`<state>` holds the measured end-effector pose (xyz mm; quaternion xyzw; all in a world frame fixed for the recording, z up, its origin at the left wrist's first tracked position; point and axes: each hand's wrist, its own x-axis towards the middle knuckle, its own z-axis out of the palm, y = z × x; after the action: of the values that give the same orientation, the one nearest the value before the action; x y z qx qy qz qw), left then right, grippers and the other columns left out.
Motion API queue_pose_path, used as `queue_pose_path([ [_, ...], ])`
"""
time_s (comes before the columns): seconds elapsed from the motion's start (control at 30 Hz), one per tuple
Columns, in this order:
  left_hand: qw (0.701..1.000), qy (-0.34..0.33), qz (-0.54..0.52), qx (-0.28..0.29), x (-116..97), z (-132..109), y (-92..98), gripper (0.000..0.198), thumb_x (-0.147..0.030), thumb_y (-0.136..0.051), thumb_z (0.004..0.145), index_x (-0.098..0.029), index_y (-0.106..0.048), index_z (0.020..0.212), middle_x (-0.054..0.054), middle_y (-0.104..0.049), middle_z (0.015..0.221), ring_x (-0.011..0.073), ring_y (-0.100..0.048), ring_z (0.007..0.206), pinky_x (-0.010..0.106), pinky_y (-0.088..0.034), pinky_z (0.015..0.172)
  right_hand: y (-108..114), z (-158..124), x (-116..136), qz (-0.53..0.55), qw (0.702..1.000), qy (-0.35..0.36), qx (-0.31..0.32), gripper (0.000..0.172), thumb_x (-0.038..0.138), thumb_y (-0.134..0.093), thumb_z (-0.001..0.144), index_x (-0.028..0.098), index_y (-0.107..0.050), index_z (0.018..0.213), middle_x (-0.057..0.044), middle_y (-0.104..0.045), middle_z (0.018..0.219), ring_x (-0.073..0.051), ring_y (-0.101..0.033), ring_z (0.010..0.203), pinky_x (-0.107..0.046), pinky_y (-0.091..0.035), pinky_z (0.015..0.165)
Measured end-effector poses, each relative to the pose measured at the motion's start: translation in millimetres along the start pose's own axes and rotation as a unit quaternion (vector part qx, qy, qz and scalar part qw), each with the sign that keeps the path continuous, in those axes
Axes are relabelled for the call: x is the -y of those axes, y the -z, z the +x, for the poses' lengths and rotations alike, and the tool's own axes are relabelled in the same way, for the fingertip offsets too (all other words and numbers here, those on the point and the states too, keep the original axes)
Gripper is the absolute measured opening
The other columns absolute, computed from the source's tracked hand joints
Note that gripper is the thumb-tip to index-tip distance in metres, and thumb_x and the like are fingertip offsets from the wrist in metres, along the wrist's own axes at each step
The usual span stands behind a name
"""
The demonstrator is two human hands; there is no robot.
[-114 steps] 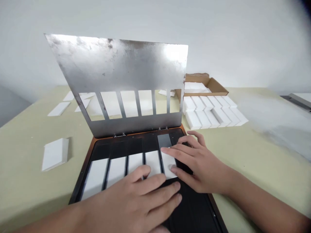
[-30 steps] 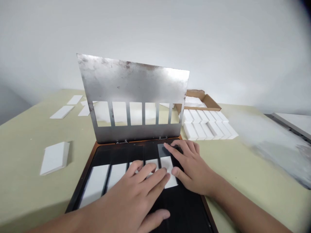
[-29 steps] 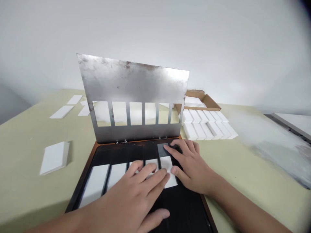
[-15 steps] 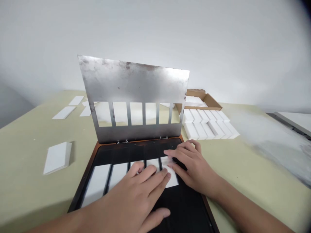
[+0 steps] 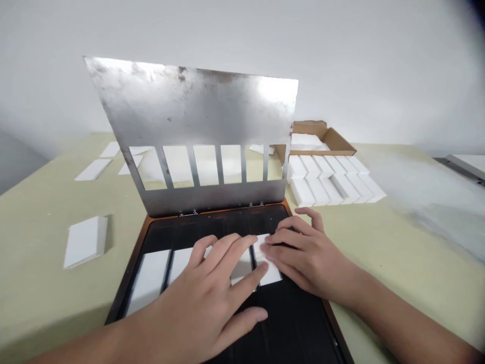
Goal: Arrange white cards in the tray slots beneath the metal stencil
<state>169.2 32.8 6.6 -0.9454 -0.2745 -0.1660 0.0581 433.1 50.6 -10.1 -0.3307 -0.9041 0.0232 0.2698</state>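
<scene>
Several white cards (image 5: 149, 274) lie side by side in slots of a black hinged jig (image 5: 288, 323). Over the middle of that row my left hand (image 5: 215, 293) is stretched out, fingers apart, its fingertips by the rightmost white card (image 5: 271, 273). It covers parts of the cards beneath it. My right hand (image 5: 308, 253) reaches in from the right, its thumb and fingertips drawn together at the upper part of the same card. Behind the row, the jig's metal lid (image 5: 208, 111) stands raised, with a line of rectangular windows cut through it.
Two rows of stacked white cards (image 5: 333, 179) stand behind my right hand, before an open cardboard box (image 5: 341, 145). On the left are a small card stack (image 5: 83, 241) and loose cards (image 5: 93, 170). Clear plastic sheeting (image 5: 447, 212) lies on the table's right side.
The view has shifted and come nearer the jig. My left fingers have spread and moved up along the rightmost card. My right fingertips have drawn closer together over it.
</scene>
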Motion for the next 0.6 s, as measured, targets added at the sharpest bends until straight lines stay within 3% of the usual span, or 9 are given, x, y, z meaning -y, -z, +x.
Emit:
queue_pose_path([
  [0.23,1.000,-0.003,-0.006,0.024,1.8,-3.0,-2.6,0.043,-0.052,-0.052,0.108,-0.024,-0.067,0.137,0.019,-0.051,0.159,0.0394,-0.050,0.140,0.054,-0.032,0.104,1.2,1.1,0.1,-0.003,1.000,0.009,0.002,0.017,0.017,-0.065,0.102,0.022,-0.073,0.116,0.002,-0.078,0.108,-0.020,-0.060,0.108,-0.049,-0.024,0.118],
  [0.6,0.998,0.000,-0.047,0.035,3.6,-1.4,-5.4,0.042,-0.050,-0.056,0.107,-0.024,-0.065,0.139,0.021,-0.047,0.162,0.0411,-0.045,0.148,0.056,-0.031,0.110,2.1,1.7,2.4,0.021,1.000,0.000,0.015,0.018,0.017,-0.064,0.102,0.022,-0.074,0.116,0.002,-0.079,0.108,-0.021,-0.061,0.109,-0.049,-0.025,0.116],
])
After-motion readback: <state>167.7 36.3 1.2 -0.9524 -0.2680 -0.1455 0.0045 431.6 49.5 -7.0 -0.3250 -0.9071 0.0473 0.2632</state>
